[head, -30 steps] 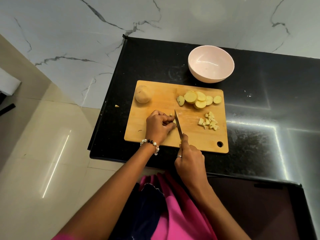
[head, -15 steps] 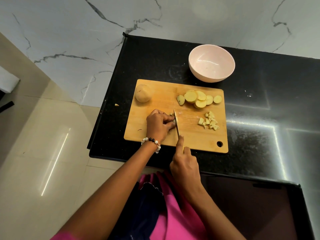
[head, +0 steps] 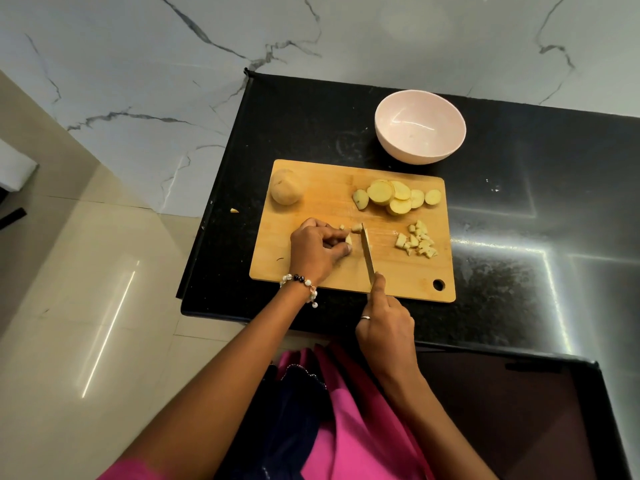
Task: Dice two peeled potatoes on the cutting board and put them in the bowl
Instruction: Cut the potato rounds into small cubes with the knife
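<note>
So the left hand is curled over a small potato piece mid-board, pinching it down, while the right hand is wrapped around the knife, forefinger along the spine and the blade right beside that piece. On the wooden cutting board there's a whole potato at the far left corner, a row of slices along the far side, and a little heap of dice to the right. The pink bowl sits on the black tabletop just past the board, nothing in it.
</note>
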The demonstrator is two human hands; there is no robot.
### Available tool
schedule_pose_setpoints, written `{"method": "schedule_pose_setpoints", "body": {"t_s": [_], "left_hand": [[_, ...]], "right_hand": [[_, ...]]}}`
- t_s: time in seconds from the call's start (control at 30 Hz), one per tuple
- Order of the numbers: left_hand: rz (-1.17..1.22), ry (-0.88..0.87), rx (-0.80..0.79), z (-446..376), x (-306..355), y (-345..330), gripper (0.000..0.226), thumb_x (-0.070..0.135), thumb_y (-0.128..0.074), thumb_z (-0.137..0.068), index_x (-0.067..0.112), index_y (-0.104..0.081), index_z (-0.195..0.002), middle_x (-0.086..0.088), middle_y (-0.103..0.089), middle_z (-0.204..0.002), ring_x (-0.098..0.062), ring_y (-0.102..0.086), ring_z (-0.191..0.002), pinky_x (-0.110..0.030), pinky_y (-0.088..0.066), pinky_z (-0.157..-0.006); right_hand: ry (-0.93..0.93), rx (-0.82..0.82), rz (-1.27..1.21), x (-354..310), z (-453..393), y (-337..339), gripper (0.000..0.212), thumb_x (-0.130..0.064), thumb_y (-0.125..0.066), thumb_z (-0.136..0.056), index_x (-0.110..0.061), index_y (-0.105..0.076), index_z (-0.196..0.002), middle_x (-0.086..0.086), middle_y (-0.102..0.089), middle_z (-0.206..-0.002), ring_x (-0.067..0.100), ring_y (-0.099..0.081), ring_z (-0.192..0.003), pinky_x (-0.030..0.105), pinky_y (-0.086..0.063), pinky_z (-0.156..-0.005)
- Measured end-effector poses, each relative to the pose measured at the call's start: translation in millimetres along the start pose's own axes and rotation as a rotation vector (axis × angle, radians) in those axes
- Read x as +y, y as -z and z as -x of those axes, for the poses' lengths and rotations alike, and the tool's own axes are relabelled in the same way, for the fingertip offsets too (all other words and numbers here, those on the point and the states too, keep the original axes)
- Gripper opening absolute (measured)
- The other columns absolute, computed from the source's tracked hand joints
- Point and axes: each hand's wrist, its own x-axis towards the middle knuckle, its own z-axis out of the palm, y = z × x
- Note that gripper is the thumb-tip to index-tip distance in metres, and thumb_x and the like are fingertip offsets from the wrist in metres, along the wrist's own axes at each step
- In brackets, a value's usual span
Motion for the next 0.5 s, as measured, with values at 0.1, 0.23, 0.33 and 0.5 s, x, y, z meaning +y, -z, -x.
{"method": "schedule_pose_setpoints", "body": {"t_s": [0.1, 0.23, 0.33, 0.5], "left_hand": [[0.049, 0.057, -0.013, -1, 0, 6, 0.031, 0.014, -0.084, -0.067, 0.016, -0.075, -0.096, 0.006, -0.060, -0.092, -0.001, -0.058, -0.071, -0.005, -0.047, -0.067], [0.201, 0.199, 0.079, 1, -1, 17, 0.012, 0.013, -0.074, -0.080, 0.014, -0.075, -0.092, -0.002, -0.071, -0.083, -0.006, -0.065, -0.063, -0.020, -0.056, -0.062], [0.300, 0.272, 0.156, 2, -2, 25, 0.010, 0.012, -0.069, -0.085, 0.009, -0.074, -0.093, -0.005, -0.070, -0.072, -0.005, -0.061, -0.054, -0.020, -0.054, -0.056], [0.328, 0.289, 0.191, 0, 2, 31, 0.008, 0.012, -0.069, -0.085, 0.009, -0.073, -0.091, -0.005, -0.068, -0.069, -0.003, -0.059, -0.053, -0.018, -0.053, -0.054]], "right_hand": [[0.035, 0.045, -0.056, -1, -3, 2, 0.062, -0.019, -0.029, -0.084, 0.002, -0.035, -0.142, 0.020, -0.063, -0.085, 0.036, -0.056, -0.071, 0.036, -0.034, -0.059], [0.122, 0.040, -0.092, -8, -6, 0, 0.056, -0.015, -0.036, -0.086, 0.004, -0.040, -0.139, 0.017, -0.062, -0.075, 0.034, -0.056, -0.062, 0.039, -0.039, -0.053], [0.132, -0.024, -0.033, -16, -7, -6, 0.056, -0.011, -0.039, -0.092, -0.002, -0.027, -0.146, 0.020, -0.061, -0.092, 0.039, -0.057, -0.075, 0.038, -0.037, -0.060], [0.041, -0.033, 0.039, -28, -12, -11, 0.065, -0.005, -0.042, -0.091, -0.004, -0.014, -0.150, 0.023, -0.055, -0.109, 0.039, -0.057, -0.078, 0.035, -0.032, -0.060]]}}
